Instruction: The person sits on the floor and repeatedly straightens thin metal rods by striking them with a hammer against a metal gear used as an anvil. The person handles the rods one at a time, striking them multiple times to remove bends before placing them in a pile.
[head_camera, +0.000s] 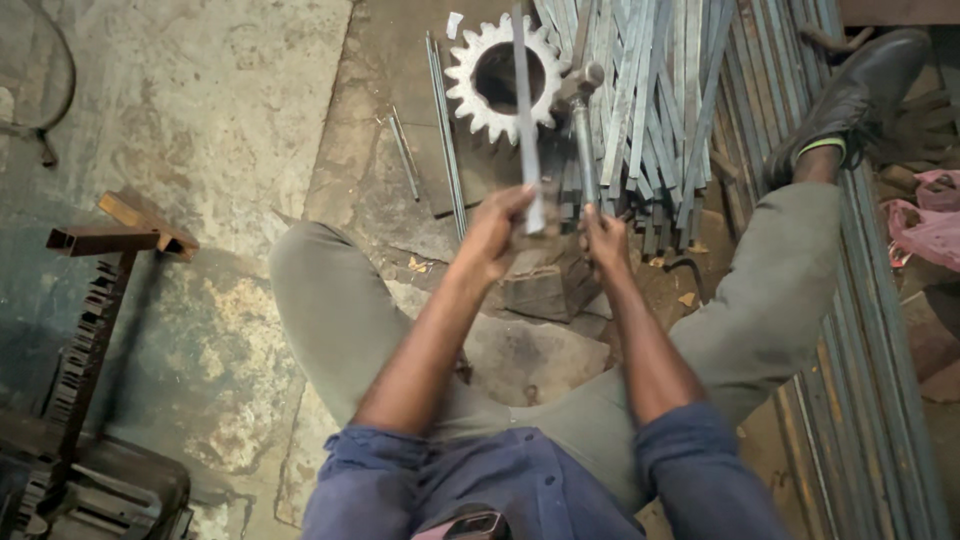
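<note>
Upright flat steel strip (524, 110), hammer (580, 120) alongside

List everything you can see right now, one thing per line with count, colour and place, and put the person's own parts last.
flat metal strip: one, grey, held upright in the left hand, blurred
hammer: one, grey metal, in the right hand, head beside the gear
gear wheel: one, pale grey, toothed, on the floor top centre
metal strips pile: many, grey, floor, top right
long bars: several, grey, along the right edge
stone block: one, dark, below the hands
steel frame: one, rusty brown, left
pink bag: one, right edge
shoe: one, black, top right
left hand: fingers closed on the strip
right hand: fingers closed on the hammer handle
</note>
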